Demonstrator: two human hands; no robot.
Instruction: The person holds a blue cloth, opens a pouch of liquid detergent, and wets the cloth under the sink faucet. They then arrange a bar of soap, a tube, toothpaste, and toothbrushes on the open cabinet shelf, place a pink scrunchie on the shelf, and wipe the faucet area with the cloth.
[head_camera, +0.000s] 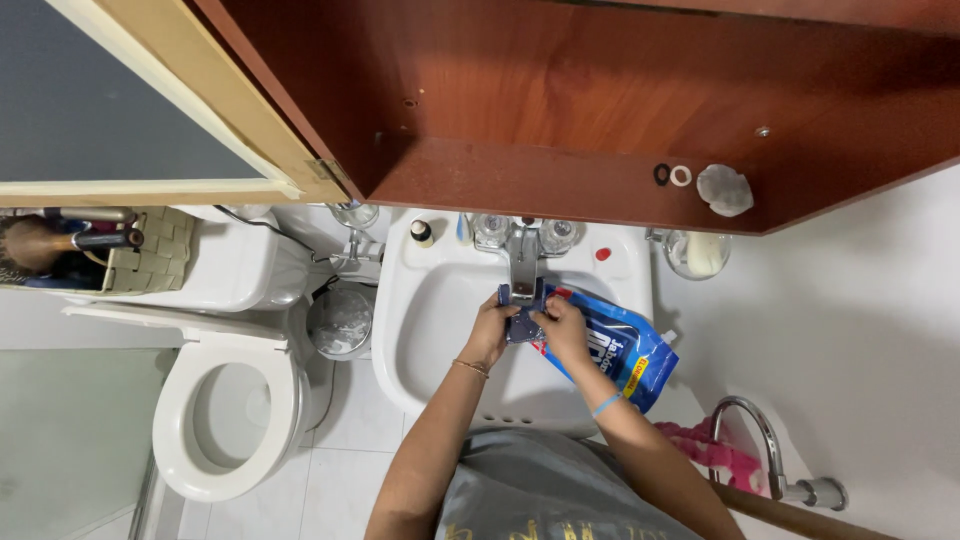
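A glossy blue plastic refill pouch (615, 345) with red and yellow accents lies over the white ceramic sink (420, 320) at centre frame, beneath reddish-brown wooden cabinet shelving (560, 100), with a tan woven basket (150, 255) at left.

There is only one view, from the person's head. It looks steeply down over the white sink (425, 330), quite near, with the toilet (225, 410) at the left edge.

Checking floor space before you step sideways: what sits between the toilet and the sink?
In the head view, a small round waste bin stands on the tiled floor between the toilet and the sink, close against the sink's left edge.
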